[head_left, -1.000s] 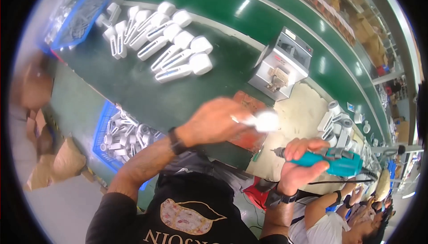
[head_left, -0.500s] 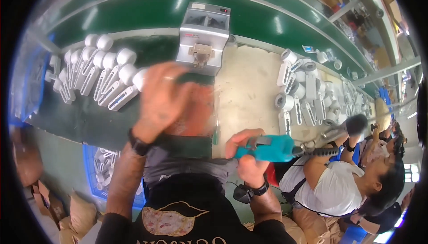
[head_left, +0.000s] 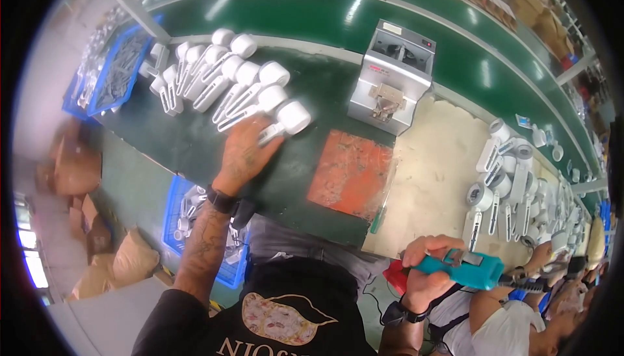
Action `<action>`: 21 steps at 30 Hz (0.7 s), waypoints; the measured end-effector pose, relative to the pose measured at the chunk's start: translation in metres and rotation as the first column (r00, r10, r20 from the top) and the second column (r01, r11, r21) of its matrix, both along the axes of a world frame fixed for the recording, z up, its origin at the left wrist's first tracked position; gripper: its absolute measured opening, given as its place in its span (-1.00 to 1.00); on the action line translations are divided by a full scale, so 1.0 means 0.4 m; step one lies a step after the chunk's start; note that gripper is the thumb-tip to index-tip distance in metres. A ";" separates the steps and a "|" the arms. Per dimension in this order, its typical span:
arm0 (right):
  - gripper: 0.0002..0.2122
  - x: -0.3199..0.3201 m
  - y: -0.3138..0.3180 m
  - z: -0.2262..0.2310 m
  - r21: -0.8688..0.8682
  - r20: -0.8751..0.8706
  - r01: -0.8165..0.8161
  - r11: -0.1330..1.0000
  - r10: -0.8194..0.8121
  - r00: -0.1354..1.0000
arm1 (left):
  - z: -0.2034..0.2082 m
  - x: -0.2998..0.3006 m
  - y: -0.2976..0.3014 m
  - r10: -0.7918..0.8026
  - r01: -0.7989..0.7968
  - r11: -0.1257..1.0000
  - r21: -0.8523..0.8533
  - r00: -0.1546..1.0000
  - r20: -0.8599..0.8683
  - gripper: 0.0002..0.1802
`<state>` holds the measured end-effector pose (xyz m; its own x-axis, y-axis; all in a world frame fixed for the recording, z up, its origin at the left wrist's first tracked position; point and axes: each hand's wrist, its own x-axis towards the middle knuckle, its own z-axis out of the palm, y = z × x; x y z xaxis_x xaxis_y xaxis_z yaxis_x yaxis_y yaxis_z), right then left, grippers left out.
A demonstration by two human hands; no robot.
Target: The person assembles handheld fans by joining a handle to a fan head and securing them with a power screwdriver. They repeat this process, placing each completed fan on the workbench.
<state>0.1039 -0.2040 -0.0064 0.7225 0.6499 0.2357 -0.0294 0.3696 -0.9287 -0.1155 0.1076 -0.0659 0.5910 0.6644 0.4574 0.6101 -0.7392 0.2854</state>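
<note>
My left hand is closed around the handle of a white round-headed plastic part. This part lies at the near right end of a group of similar white parts on the green worktop. In my right hand is a teal electric screwdriver, held level over the bench's front edge, its tip end pointing right. An orange mat, worn and with nothing on it, lies between my two hands. Behind the mat stands a grey screw feeder.
More white and grey parts crowd the right side, on a cream-coloured sheet. A thin green tool lies beside the mat. Blue crates hold parts at the far left and below the bench. A person in a white shirt works close on my right.
My left hand has moved off the orange mat, leftward to the white part, and closed on its handle. The view has turned left. The screwdriver stays in my right hand.
</note>
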 end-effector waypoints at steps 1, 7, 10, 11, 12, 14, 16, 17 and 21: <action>-0.28 0.001 0.018 0.002 -0.005 -0.030 -0.017 1.000 0.016 0.999 | -0.015 -0.004 0.002 0.026 -0.023 0.997 -0.077 0.999 0.034 -0.61; -0.26 -0.001 0.060 -0.008 -0.042 -0.058 -0.073 0.996 0.070 0.996 | -0.012 -0.004 0.004 0.085 -0.065 0.979 -0.194 0.992 0.093 -0.61; -0.25 -0.006 0.074 -0.002 -0.032 -0.051 -0.035 0.999 0.034 0.998 | -0.012 -0.018 0.006 0.070 -0.051 0.981 -0.186 0.993 0.099 -0.61; -0.25 -0.005 0.079 -0.003 -0.025 -0.065 -0.041 0.999 0.040 0.997 | -0.012 -0.016 0.007 0.064 -0.044 0.984 -0.174 0.992 0.112 -0.62; -0.25 -0.004 0.083 -0.005 -0.017 -0.079 -0.047 0.999 0.046 0.996 | -0.016 -0.017 0.008 0.067 -0.046 0.983 -0.176 0.991 0.115 -0.62; -0.27 -0.005 0.098 -0.007 -0.021 -0.023 -0.040 0.999 0.040 0.999 | -0.027 -0.017 0.009 0.074 -0.055 0.986 -0.159 0.991 0.114 -0.61; -0.29 -0.006 0.105 -0.009 -0.023 0.033 -0.032 0.999 0.032 0.999 | -0.031 -0.016 0.009 0.086 -0.068 0.985 -0.158 0.990 0.109 -0.61; -0.29 -0.008 0.106 -0.010 -0.033 0.037 -0.033 0.999 0.035 0.999 | -0.033 -0.017 0.008 0.097 -0.080 0.984 -0.157 0.990 0.101 -0.61; -0.28 -0.011 0.118 -0.011 -0.033 0.056 -0.045 0.998 0.047 0.997 | -0.023 -0.017 0.008 0.079 -0.056 0.985 -0.161 0.987 0.142 -0.62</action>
